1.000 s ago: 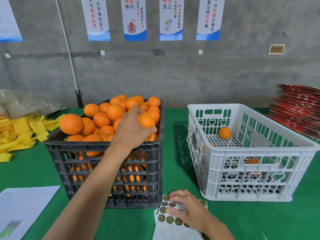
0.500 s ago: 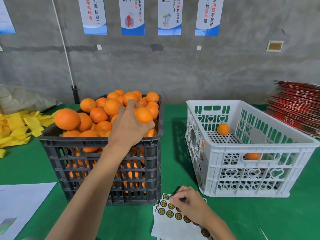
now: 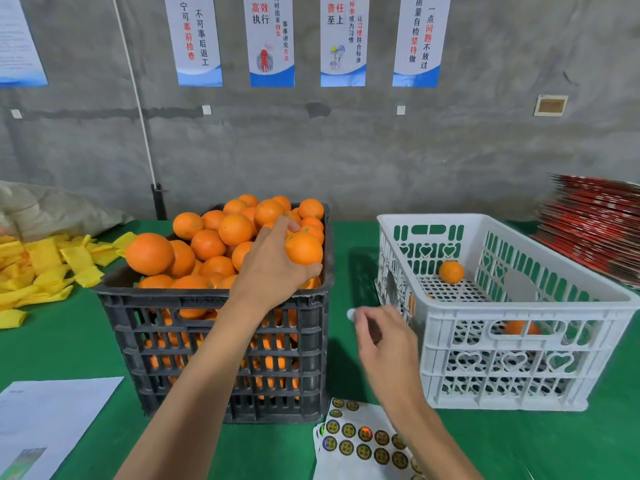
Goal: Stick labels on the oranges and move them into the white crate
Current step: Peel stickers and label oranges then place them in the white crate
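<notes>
A black crate (image 3: 207, 299) heaped with oranges stands on the green table. My left hand (image 3: 273, 268) reaches over its front rim and grips one orange (image 3: 304, 249) at the pile's right side. To the right is the white crate (image 3: 519, 306), with one orange (image 3: 451, 271) on its floor and another (image 3: 517, 327) showing through the front wall. My right hand (image 3: 384, 341) hovers blurred between the two crates, pinching a small pale label (image 3: 351, 314) at its fingertips. The label sheet (image 3: 363, 441) with round gold stickers lies below it.
Yellow foam nets (image 3: 41, 271) and a grey sack (image 3: 52, 209) lie at the left. A stack of red cartons (image 3: 595, 226) sits at the far right. A white printed paper (image 3: 45, 420) lies at the near left. A concrete wall with posters stands behind.
My right hand has lifted off the label sheet and risen towards the crates with a label. My left hand has closed more firmly round the orange.
</notes>
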The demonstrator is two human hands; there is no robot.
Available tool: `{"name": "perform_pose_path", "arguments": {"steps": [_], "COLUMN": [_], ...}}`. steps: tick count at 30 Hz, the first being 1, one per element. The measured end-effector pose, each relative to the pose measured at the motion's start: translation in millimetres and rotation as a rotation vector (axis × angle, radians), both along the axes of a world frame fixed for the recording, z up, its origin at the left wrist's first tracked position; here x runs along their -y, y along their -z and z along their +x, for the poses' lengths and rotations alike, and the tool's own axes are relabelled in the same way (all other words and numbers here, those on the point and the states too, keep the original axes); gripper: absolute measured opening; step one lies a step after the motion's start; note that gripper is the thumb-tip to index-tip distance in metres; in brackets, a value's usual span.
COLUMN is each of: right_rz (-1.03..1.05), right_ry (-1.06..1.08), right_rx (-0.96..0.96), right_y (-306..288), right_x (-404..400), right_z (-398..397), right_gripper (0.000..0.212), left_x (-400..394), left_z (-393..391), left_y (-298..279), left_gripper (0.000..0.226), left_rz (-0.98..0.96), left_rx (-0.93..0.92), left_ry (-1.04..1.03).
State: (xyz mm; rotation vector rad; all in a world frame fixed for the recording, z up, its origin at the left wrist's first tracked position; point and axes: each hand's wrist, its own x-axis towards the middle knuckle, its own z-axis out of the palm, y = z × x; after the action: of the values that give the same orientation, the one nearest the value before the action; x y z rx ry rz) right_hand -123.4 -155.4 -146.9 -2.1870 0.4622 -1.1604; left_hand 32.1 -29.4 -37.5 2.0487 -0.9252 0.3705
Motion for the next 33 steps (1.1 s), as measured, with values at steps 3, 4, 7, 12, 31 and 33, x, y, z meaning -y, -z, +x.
{"name": "perform_pose_path", "arguments": {"steps": [3, 4, 7, 12, 31, 33], "right_rz": [-0.101, -0.135, -0.19, -0.174, -0.116, -0.113], "right_ry": [0.098, 0.12, 0.115, -0.071, 0.296, 0.234], "right_rx": [0.194, 0.191, 0.113, 0.153, -0.158, -0.164], "right_y": [-61, -76, -97, -96, -78, -77], "right_x": [-4, -5, -13, -13, 107, 108], "right_z": [23, 32, 53, 58, -18, -17], "right_gripper": [0.016, 0.019, 0.024, 0.036, 0.065, 0.052], "left_x": [-1, -1, -2, -2, 34, 38], "left_z": [-1, -1, -3, 0, 75, 78], "left_y": [-1, -2, -2, 1, -22, -29], "left_gripper": [0.062, 0.062, 0.064, 0.067, 0.09, 0.092], "left_rz": [0.005, 0.006, -0.011, -0.076, 0.641, 0.709], "left_rx": [-0.003, 0.002, 0.026, 0.083, -0.056, -0.033], "left_ry": [0.02, 0.03, 0.072, 0.1, -0.138, -0.174]}}
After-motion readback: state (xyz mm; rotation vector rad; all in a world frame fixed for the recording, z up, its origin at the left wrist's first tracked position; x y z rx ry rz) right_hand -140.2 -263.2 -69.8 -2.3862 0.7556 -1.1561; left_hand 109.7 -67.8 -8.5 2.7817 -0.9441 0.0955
